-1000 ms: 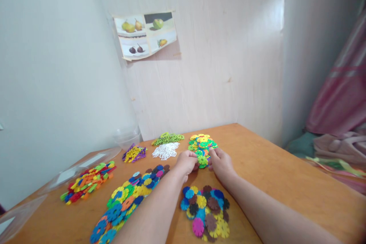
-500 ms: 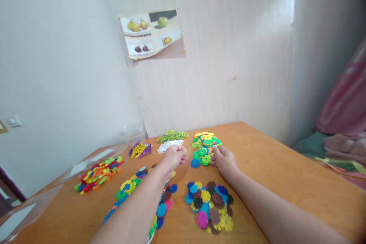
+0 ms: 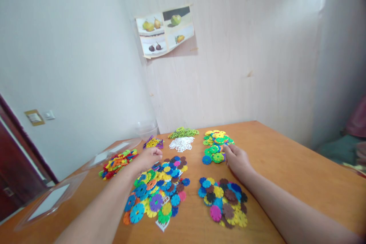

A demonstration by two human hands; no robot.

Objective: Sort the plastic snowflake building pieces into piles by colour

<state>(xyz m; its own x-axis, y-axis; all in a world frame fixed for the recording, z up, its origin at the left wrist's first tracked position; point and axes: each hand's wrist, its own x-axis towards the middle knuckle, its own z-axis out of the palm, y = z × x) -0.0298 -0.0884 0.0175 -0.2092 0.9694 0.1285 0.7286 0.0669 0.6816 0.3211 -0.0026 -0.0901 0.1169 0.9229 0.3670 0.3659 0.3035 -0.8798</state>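
My left hand (image 3: 149, 158) hovers above the far edge of a large mixed pile of colourful notched discs (image 3: 156, 202), just in front of a small pile of purple and yellow pieces (image 3: 154, 143). Its fingers are curled together, and whatever they may hold is hidden. At the right side of a pile of green, yellow and blue notched flower discs (image 3: 214, 153) is my right hand (image 3: 238, 161). Thumb and fingers are pressed together there, with their contents hidden. Closer to me lies another pile of smaller notched discs (image 3: 223, 202), brown, blue, yellow and pink.
White lattice pieces (image 3: 182, 144) and green pieces (image 3: 183, 133) lie at the back of the wooden table (image 3: 286, 167). Left are a red, orange and green pile (image 3: 118, 163), clear lids (image 3: 51, 202) and a clear tub (image 3: 147, 127). Walls stand behind and left.
My left hand has moved left, from near the white pieces to over the large disc pile's far edge. My right hand stays by the green discs. The view has turned left.
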